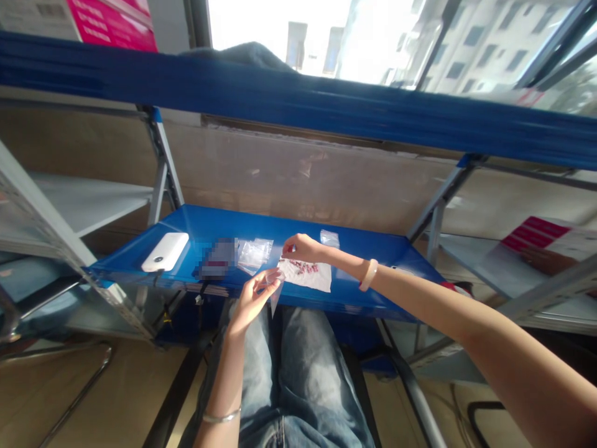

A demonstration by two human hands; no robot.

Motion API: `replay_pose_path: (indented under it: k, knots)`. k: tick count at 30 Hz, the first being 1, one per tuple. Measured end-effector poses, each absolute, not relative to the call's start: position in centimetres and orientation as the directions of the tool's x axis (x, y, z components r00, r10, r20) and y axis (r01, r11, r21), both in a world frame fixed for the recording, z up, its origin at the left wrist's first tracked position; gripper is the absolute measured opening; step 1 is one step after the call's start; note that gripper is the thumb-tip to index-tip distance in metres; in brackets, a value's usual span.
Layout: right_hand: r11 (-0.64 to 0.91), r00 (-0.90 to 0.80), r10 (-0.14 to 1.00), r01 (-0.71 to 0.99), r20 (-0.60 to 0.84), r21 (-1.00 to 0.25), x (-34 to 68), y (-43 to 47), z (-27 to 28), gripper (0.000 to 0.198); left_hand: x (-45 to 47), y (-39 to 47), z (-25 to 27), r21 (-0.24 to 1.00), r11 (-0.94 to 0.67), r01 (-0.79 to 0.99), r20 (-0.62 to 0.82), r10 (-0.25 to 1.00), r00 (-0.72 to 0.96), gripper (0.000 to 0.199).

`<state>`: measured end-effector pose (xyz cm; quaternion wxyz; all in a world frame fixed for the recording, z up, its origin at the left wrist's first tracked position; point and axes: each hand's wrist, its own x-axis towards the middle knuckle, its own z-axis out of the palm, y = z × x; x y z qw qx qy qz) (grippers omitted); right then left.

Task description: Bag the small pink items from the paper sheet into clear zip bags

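Observation:
My left hand is closed on a small clear plastic bag, which hangs at the front edge of the blue shelf. Just above and to the right, my right hand has its fingers pinched together near the bag's top; whatever they hold is too small to make out. Below the right hand lies a white sheet with many small dark red pieces scattered on it. A pile of clear plastic bags rests left of the sheet, and another clear bag lies behind it.
A white device lies at the left of the blue shelf. Beside it is a blurred-out object. Metal uprights flank the shelf, and a blue beam crosses above. Another person's hand shows at the right.

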<state>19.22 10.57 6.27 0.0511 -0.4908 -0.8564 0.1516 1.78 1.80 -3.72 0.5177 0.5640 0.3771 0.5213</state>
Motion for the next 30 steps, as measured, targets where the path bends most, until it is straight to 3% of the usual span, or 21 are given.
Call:
replay_pose_path:
  k: [6, 14, 23, 30]
  knots:
    - [0.615, -0.682, 0.731, 0.675, -0.028, -0.408, 18.1, 7.8, 8.2, 0.014, 1.9, 2.0, -3.9, 0.978, -0.168, -0.124, 0.187, 0.971, 0.152, 0.045]
    - [0.632, -0.705, 0.708, 0.656, -0.036, -0.412, 17.9, 7.5, 7.7, 0.016, 1.9, 1.8, -3.7, 0.976, -0.167, -0.14, 0.187, 0.971, 0.148, 0.044]
    - [0.48, -0.51, 0.853, 0.851, -0.112, -0.215, 21.7, 10.3, 6.1, 0.02, 1.8, 1.6, -3.3, 0.977, -0.184, -0.112, 0.203, 0.962, 0.184, 0.043]
    - [0.424, -0.433, 0.874, 0.901, -0.22, -0.092, 24.0, 10.8, 3.0, 0.015, 1.8, 1.3, -2.4, 0.965, -0.226, -0.135, 0.249, 0.95, 0.19, 0.048]
